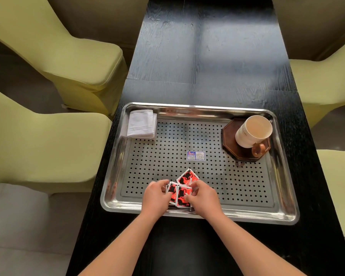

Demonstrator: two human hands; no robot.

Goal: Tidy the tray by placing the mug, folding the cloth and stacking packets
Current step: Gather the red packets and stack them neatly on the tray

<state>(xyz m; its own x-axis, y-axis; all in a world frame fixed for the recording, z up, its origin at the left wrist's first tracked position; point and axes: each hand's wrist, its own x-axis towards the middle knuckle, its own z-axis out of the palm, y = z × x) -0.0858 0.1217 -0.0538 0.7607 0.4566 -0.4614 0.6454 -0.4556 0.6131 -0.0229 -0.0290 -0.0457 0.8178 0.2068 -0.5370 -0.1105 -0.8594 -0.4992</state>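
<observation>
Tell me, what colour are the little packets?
Red with black shapes and white edges, seen in the head view: packets.

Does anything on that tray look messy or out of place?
Only the red packets near the front edge of the tray: they lie fanned and crooked, one jutting out diagonally, while both hands gather them. The cloth is folded in a far corner and the mug stands upright on its coaster.

I see the rectangular perforated steel tray (197,109) lying on the long black wooden tabletop (207,56). In its far-left corner sits the folded white cloth (141,124) — in the far-right corner, the cream ceramic mug (251,132) on an octagonal dark wooden coaster (230,144). Red-and-black square packets (182,189) lie at the near edge, between both hands.
</observation>
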